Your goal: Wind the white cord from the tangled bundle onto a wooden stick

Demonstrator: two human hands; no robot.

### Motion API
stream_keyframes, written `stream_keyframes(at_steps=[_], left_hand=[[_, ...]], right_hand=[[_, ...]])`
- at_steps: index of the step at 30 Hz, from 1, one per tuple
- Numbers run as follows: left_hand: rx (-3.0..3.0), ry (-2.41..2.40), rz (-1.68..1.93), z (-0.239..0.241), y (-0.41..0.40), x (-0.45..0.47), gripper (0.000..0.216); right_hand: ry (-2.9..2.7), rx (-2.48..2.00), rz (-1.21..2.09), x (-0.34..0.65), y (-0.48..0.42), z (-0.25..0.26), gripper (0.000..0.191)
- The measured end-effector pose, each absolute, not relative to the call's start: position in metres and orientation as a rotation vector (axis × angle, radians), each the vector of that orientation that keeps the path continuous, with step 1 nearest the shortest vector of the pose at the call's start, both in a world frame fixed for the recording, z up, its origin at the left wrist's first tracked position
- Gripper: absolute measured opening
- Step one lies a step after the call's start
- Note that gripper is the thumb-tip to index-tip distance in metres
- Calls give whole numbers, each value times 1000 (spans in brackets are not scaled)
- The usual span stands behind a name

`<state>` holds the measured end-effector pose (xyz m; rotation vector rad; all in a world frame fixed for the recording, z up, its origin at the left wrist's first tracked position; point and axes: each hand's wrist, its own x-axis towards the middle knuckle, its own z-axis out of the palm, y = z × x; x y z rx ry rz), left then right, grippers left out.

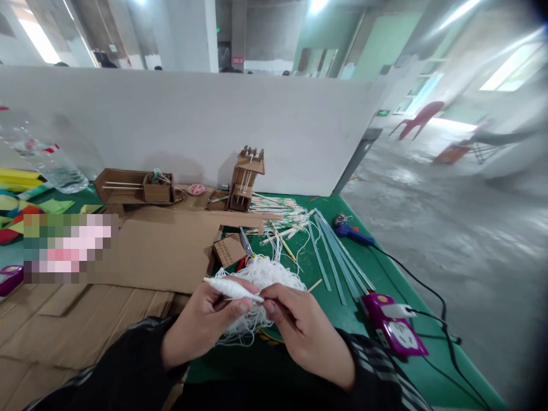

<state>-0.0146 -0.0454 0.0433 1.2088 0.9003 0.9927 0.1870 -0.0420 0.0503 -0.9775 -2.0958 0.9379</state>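
Observation:
My left hand (201,322) grips a thin stick wound with white string (233,289), held level over the near table edge. My right hand (299,328) pinches the string at the stick's right tip. A loose tangle of white string (261,274) lies just behind both hands and hangs down between them. Dark sleeves cover both wrists.
A green table (385,274) carries flat cardboard sheets (162,251), a small cardboard tower model (245,178), scissors (246,245), clear glue sticks (338,254), a blue glue gun (349,228) and a purple power strip (396,331) with black cable. A white partition (192,125) stands behind.

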Motion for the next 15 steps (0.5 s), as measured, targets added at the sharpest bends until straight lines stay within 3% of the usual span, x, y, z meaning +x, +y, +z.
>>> stream_keyframes(at_steps=[3, 7, 15], left_hand=[[1248, 917, 997, 43, -46, -13, 21], [1339, 930, 989, 38, -47, -7, 21], [1740, 1220, 821, 56, -61, -22, 31]], right_hand=[[-2005, -1072, 992, 183, -44, 51, 19], [-1885, -1128, 1105, 174, -47, 49, 32], [-1800, -1017, 1060, 174, -44, 47, 20]])
